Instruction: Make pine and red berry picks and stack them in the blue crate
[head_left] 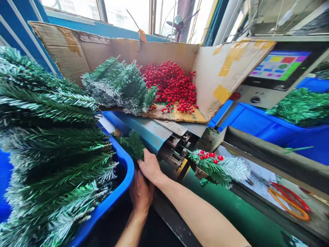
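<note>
My right hand (151,167) is closed at the lower end of a dark green artificial pine sprig (133,144), between the blue tub and the machine. Right below it is my left hand (141,190), with curled fingers partly in shadow and behind the right hand; what they grip is hidden. To the right, a frosted pine sprig (218,168) with red berries (209,155) on it sticks out of the machine's metal jaws (177,154). Frosted pine sprigs (51,164) are heaped in the blue tub (125,168) on my left.
A cardboard box (205,79) on the machine holds more pine sprigs (117,85) and a pile of red berry stems (172,82). Scissors (290,200) with orange and red handles lie on the bench at right. A control panel (279,68) hangs above blue crates (239,118).
</note>
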{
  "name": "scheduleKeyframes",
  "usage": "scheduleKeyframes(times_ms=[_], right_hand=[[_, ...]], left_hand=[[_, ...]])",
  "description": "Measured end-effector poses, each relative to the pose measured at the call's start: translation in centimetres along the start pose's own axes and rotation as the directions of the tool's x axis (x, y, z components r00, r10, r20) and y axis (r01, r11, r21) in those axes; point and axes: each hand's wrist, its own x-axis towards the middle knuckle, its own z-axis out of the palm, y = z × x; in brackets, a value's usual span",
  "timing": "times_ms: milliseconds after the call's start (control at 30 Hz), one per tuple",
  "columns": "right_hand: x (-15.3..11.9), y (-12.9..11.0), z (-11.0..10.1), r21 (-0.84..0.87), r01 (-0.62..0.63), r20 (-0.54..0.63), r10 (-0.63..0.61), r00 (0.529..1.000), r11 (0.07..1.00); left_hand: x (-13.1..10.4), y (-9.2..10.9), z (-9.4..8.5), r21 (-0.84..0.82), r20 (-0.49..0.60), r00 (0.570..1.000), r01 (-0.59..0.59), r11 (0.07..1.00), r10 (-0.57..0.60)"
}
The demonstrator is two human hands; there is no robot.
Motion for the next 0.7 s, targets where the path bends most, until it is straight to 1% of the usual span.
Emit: scheduleKeyframes(times_ms=[100, 167, 233, 267, 300, 333, 367, 400, 433, 467, 500, 533, 567, 600, 633, 667, 700], right_hand=[[-1.8, 0.4, -1.8, 0.099, 0.027, -0.048, -0.023, 0.999, 0.995], [-3.0, 1.0, -3.5, 0.182, 0.06, -0.059, -0.05, 0.997, 0.981], [-4.3, 1.9, -5.2, 0.257, 0.102, -0.058, -0.09, 0.994, 0.961], [-4.8, 2.4, -5.9, 0.285, 0.118, -0.051, -0.108, 0.993, 0.951], [-5.4, 2.9, -6.5, 0.311, 0.123, -0.036, -0.118, 0.992, 0.943], [-5.9, 3.5, -7.0, 0.338, 0.112, -0.013, -0.115, 0.993, 0.935], [-6.5, 4.1, -7.4, 0.371, 0.09, 0.021, -0.105, 0.994, 0.924], [-7.0, 4.6, -7.6, 0.404, 0.068, 0.063, -0.102, 0.993, 0.912], [-7.5, 5.1, -7.8, 0.436, 0.048, 0.109, -0.106, 0.988, 0.899], [-8.0, 5.5, -7.9, 0.463, 0.033, 0.154, -0.117, 0.981, 0.886], [-8.5, 5.9, -8.0, 0.478, 0.025, 0.198, -0.135, 0.971, 0.878], [-8.9, 6.1, -8.1, 0.475, 0.023, 0.238, -0.154, 0.959, 0.88], [-9.2, 6.3, -8.3, 0.461, 0.016, 0.275, -0.16, 0.948, 0.887], [-9.5, 6.3, -8.4, 0.441, -0.002, 0.307, -0.149, 0.94, 0.897], [-9.7, 6.2, -8.7, 0.425, -0.027, 0.329, -0.126, 0.936, 0.905], [-9.8, 6.1, -8.9, 0.42, -0.052, 0.329, -0.099, 0.939, 0.906], [-9.8, 5.9, -9.1, 0.429, -0.074, 0.306, -0.067, 0.95, 0.9]], left_hand=[[0.1, 0.1, -0.3, 0.068, 0.064, 0.997, -0.042, 0.997, 0.037], [-0.3, -0.2, -0.1, 0.116, 0.052, 0.998, -0.038, 0.993, 0.032], [-1.0, -0.4, 0.0, 0.112, 0.019, 0.999, -0.052, 0.992, 0.05], [-1.5, -0.2, 0.0, 0.069, 0.004, 0.997, -0.076, 0.995, 0.076], [-1.9, 0.2, -0.1, -0.011, -0.003, 0.995, -0.1, 0.995, 0.1], [-2.3, 0.9, -0.2, -0.122, -0.006, 0.995, -0.097, 0.988, 0.097], [-2.7, 1.9, -0.4, -0.26, 0.005, 0.998, -0.054, 0.964, 0.057], [-2.8, 3.1, -0.6, -0.415, 0.045, 0.999, 0.042, 0.909, -0.025], [-2.8, 4.4, -0.9, -0.557, 0.103, 0.981, 0.192, 0.808, -0.162], [-2.6, 5.7, -1.1, -0.673, 0.198, 0.938, 0.341, 0.656, -0.285], [-2.3, 6.8, -1.4, -0.76, 0.292, 0.891, 0.437, 0.481, -0.347], [-1.9, 7.7, -1.5, -0.806, 0.352, 0.846, 0.491, 0.329, -0.401], [-1.5, 8.4, -1.6, -0.831, 0.401, 0.811, 0.518, 0.205, -0.425], [-1.2, 8.8, -1.7, -0.844, 0.427, 0.789, 0.523, 0.119, -0.442], [-1.0, 9.0, -1.8, -0.85, 0.441, 0.775, 0.522, 0.066, -0.453], [-0.9, 9.1, -1.8, -0.852, 0.453, 0.769, 0.522, 0.034, -0.452], [-0.9, 9.1, -1.9, -0.851, 0.467, 0.768, 0.525, 0.013, -0.44]])
